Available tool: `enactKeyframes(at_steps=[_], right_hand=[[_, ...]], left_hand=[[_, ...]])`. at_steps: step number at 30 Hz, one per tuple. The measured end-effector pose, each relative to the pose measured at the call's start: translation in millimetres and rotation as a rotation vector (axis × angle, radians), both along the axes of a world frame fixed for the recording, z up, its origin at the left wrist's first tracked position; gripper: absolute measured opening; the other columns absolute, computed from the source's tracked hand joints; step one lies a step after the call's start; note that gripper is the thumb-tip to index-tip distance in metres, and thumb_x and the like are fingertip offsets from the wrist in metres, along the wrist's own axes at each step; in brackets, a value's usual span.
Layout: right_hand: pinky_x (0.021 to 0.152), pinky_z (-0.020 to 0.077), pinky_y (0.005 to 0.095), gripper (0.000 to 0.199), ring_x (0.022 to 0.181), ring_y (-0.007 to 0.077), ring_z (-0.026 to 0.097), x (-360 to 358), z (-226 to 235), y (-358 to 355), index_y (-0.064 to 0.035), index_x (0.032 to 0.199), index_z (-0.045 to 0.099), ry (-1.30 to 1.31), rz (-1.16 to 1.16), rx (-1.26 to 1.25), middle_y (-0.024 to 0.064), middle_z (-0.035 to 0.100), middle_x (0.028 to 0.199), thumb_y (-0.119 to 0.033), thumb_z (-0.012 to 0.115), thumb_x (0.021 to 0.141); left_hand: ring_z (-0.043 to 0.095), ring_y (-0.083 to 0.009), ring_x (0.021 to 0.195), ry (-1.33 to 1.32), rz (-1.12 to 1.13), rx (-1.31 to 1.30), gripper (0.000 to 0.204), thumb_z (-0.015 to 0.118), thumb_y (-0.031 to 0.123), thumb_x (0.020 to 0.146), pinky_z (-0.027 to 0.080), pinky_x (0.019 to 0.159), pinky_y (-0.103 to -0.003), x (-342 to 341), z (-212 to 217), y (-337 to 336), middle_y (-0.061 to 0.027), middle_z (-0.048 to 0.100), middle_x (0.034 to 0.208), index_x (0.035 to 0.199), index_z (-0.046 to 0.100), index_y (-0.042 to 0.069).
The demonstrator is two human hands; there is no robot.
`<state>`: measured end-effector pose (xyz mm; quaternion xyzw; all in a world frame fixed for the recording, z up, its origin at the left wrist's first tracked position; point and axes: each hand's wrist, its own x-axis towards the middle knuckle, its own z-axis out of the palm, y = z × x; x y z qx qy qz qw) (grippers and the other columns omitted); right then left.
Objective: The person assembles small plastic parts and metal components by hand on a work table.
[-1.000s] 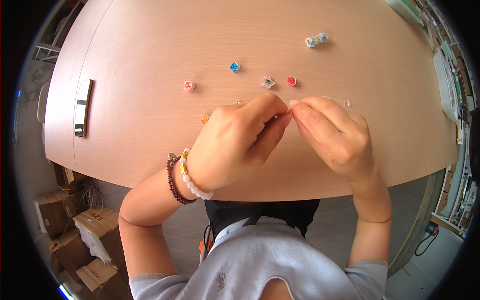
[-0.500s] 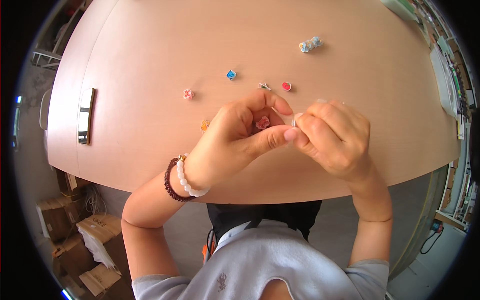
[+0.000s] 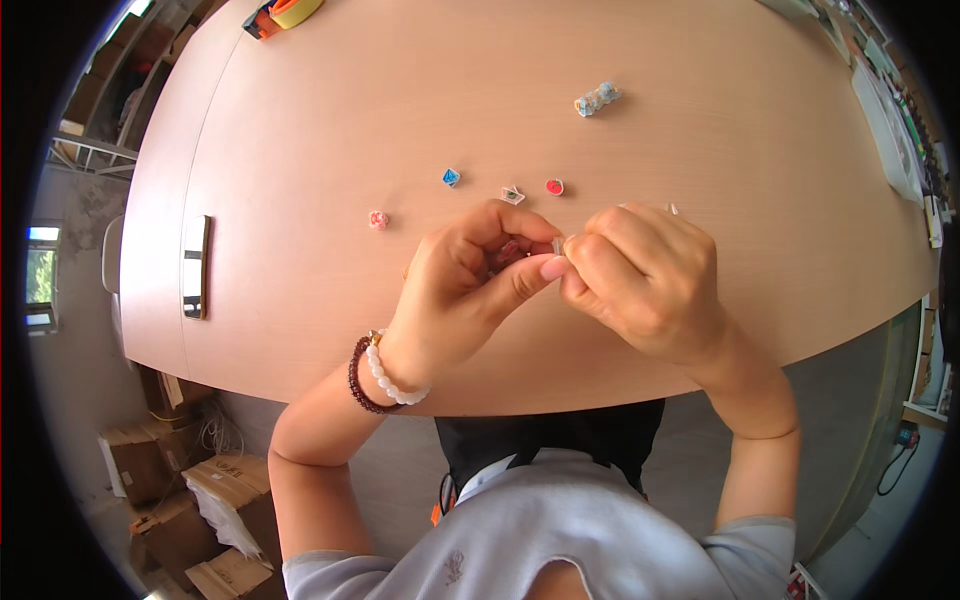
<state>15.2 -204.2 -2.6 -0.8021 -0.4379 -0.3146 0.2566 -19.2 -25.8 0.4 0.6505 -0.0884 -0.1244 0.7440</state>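
Note:
My left hand (image 3: 470, 275) and my right hand (image 3: 645, 280) meet over the table, thumbs and forefingers closed. Between their tips is a small clear piece (image 3: 558, 246), mostly covered by fingers. A pink flower-like piece (image 3: 510, 250) shows partly inside the curl of my left hand; its hold there is hidden. Beyond my hands lie a small white piece with dark marks (image 3: 512, 195), a round red piece with a pale rim (image 3: 555, 187), a blue angular piece (image 3: 451, 177) and a pink-and-white flower-shaped piece (image 3: 378, 220).
A pale blue and yellow beaded-looking cluster (image 3: 598, 99) lies farther back on the wooden table (image 3: 700, 130). At left rests a phone (image 3: 197, 267). An orange and black tool with a yellow roll (image 3: 283, 15) is at the far left edge. Cardboard boxes (image 3: 160, 455) stand on the floor.
The view has shifted, bringing the orange and yellow tool into sight. My hands still meet at the clear piece. Less of the pink flower-like piece shows in my left hand.

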Motion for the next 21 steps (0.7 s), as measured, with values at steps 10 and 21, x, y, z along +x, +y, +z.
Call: enactKeyframes(at_steps=[10,21], right_hand=[[0.05,0.0426,0.0338,0.011,0.057,0.0249,0.054,10.4,33.8,-42.7,-0.0028,0.066,0.047,0.741,-0.046,0.138,0.0087,0.052,0.064,-0.002,0.058,0.065],[0.052,0.0409,0.0374,0.02,0.053,0.0289,0.053,7.3,14.9,-62.6,-0.0002,0.057,0.047,0.629,-0.455,-0.44,0.0134,0.052,0.056,-0.011,0.06,0.066]], left_hand=[[0.036,-0.003,0.053,-0.004,0.157,0.112,0.019,0.054,0.01,0.089,0.03,0.049,-0.016,7.9,31.3,47.1,-0.004,0.057,0.078,0.104,0.055,-0.002],[0.048,-0.011,0.056,-0.002,-0.092,0.978,0.013,0.053,0.005,0.085,0.038,0.053,-0.024,-13.0,30.3,85.3,-0.0052,0.055,0.064,0.096,0.057,-0.001]])
